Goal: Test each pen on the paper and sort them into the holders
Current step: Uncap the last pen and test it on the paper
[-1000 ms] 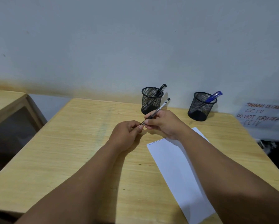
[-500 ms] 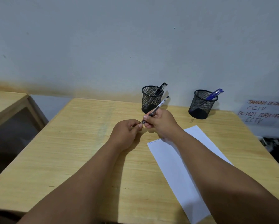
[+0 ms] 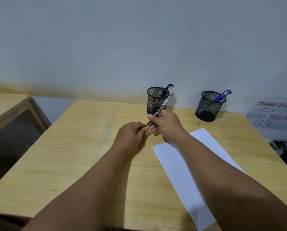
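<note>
— Pen (image 3: 162,105) first: what does it look like?

— Slim, clear barrel with a black tip end, tilted toward one o'clock. The right hand (image 3: 164,124) grips its lower barrel; the left hand (image 3: 132,134) pinches the low end at seven o'clock. Both hands are closed on it, above the table (image 3: 83,147), just in front of the left holder (image 3: 157,100).

— Edges and room?

— Paper (image 3: 181,172) lies at four o'clock from the hands, partly under the right forearm, its near corner reaching the table's front edge. Bare wood spreads toward nine o'clock. Both holders stand near the far edge, against the wall.

— Counts?

— Two black mesh holders; the right holder (image 3: 210,106) is at two o'clock. One sheet, faint writing on its top corner. Black pens (image 3: 168,88) lean in the left holder, blue pens (image 3: 223,95) in the right; I cannot count either exactly.
</note>
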